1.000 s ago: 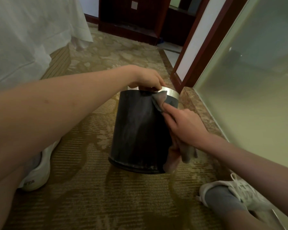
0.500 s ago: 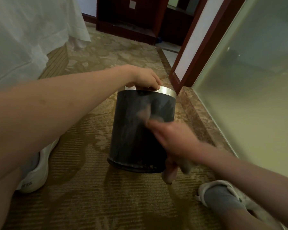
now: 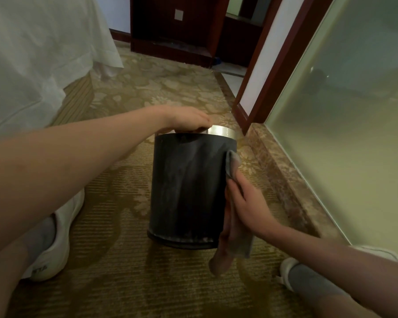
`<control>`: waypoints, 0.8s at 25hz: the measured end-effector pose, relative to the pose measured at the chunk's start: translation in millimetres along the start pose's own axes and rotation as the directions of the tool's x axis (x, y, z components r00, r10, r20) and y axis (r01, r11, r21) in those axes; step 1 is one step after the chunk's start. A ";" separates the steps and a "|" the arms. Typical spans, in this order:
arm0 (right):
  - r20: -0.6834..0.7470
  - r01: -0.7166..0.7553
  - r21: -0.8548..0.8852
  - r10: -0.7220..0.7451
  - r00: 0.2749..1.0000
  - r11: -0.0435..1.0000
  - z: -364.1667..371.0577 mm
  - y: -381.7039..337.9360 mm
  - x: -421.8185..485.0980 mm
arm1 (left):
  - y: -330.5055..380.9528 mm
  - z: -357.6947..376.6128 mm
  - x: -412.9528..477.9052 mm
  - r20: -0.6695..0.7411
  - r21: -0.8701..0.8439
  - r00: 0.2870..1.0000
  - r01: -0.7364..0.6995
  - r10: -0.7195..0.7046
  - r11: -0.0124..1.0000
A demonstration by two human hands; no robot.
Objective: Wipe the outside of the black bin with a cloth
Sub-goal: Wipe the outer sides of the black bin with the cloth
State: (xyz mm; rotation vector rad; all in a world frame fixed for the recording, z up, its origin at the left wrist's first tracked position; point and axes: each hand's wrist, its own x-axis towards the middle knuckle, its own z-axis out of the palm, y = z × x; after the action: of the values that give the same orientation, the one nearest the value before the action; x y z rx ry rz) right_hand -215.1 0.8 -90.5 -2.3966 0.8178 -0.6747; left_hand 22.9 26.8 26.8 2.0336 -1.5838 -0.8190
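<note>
A black round bin (image 3: pixel 189 189) with a silver rim band stands on the carpet in the middle of the view, tipped slightly toward me. My left hand (image 3: pixel 184 121) rests on top of its rim and grips it. My right hand (image 3: pixel 244 203) presses a grey cloth (image 3: pixel 233 164) flat against the bin's right side. The cloth's upper end sticks up above my fingers; its lower end hangs down past the bin's base. Dusty smears show on the bin's front.
A white bed sheet (image 3: pixel 39 53) hangs at the left. A marble sill (image 3: pixel 283 180) and frosted glass wall (image 3: pixel 354 122) run along the right. Dark wooden furniture (image 3: pixel 170 31) and a door frame (image 3: pixel 269 65) stand behind. My white shoes (image 3: pixel 55 244) flank the bin.
My right hand has swept the cloth from the bin's front face round to its right side. The left hand stays on the rim.
</note>
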 end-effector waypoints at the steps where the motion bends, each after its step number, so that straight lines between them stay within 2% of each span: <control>1: -0.028 -0.066 0.046 0.068 0.997 0.997 4.4 3.9 6.1 | -0.5 -0.1 0.0 -0.001 -0.009 1.000 0.009 -0.009 1.000; 4: -0.078 -0.248 0.097 0.255 0.964 0.964 1.3 12.2 38.5 | 2.7 1.9 0.9 0.014 -0.007 1.000 0.009 -0.009 1.000; 6: -0.111 -0.176 0.078 0.184 0.977 0.981 -5.2 3.1 48.5 | 3.3 3.4 1.8 0.014 0.012 1.000 -0.010 0.010 1.000; 7: -0.101 -0.086 0.004 0.086 0.991 0.996 -6.5 -4.3 45.5 | 3.2 3.6 2.8 0.016 0.018 1.000 -0.019 0.018 1.000; 8: -0.061 0.060 -0.172 -0.071 0.996 0.983 -6.8 -12.1 38.0 | 3.8 4.0 3.2 0.019 0.021 1.000 -0.025 0.024 0.999; 9: 0.022 0.241 -0.390 -0.253 0.967 0.889 -4.5 -19.3 26.5 | 4.8 4.9 4.0 0.022 0.024 0.999 -0.026 0.026 0.999; 10: 0.160 0.401 -0.527 -0.376 0.913 0.749 -1.8 -25.7 14.0 | 6.5 5.0 4.2 0.025 0.027 0.999 -0.027 0.026 0.999; 11: 0.268 0.496 -0.580 -0.424 0.865 0.645 -0.2 -29.0 4.5 | 7.9 5.5 3.9 0.029 0.032 0.999 -0.025 0.024 0.999; 12: 0.311 0.519 -0.578 -0.419 0.853 0.630 0.0 -30.1 2.3 | 9.0 6.0 3.4 0.034 0.030 0.999 -0.026 0.025 0.999; 13: 0.278 0.481 -0.565 -0.394 0.876 0.671 -2.8 -29.8 6.3 | 9.5 6.4 2.9 0.036 0.026 0.999 -0.029 0.028 0.999; 14: 0.175 0.370 -0.531 -0.328 0.928 0.762 -6.6 -26.4 14.1 | 9.1 6.5 2.6 0.033 0.016 0.999 -0.032 0.032 0.999; 15: 0.055 0.199 -0.451 -0.196 0.979 0.870 -12.1 -20.8 21.7 | 8.5 7.1 2.8 0.035 0.011 0.999 -0.034 0.033 0.999; 16: -0.028 0.045 -0.367 -0.060 0.998 0.929 -17.5 -15.9 26.8 | 9.3 8.3 2.8 0.042 0.011 0.999 -0.034 0.033 0.999; 17: -0.055 -0.024 -0.346 0.006 0.998 0.938 -22.7 -14.9 27.0 | 11.0 9.2 3.1 0.053 0.021 0.998 -0.030 0.029 0.999; 18: -0.035 0.014 -0.386 -0.030 0.999 0.922 -25.3 -14.5 23.4 | 13.2 9.8 4.2 0.063 0.030 0.998 -0.029 0.027 0.999; 19: 0.059 0.189 -0.464 -0.182 0.981 0.866 -23.0 -11.2 16.2 | 15.3 10.1 5.2 0.073 0.040 0.997 -0.031 0.028 0.999; 20: 0.242 0.418 -0.538 -0.341 0.908 0.732 -16.1 -12.0 4.9 | 16.8 9.9 5.8 0.083 0.048 0.996 -0.035 0.031 0.998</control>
State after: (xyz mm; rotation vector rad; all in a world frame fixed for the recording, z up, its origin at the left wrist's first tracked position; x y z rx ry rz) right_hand -216.4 0.9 -69.9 -3.1912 0.5176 -0.4450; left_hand 5.2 17.1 29.6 2.0262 -1.6932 -0.8692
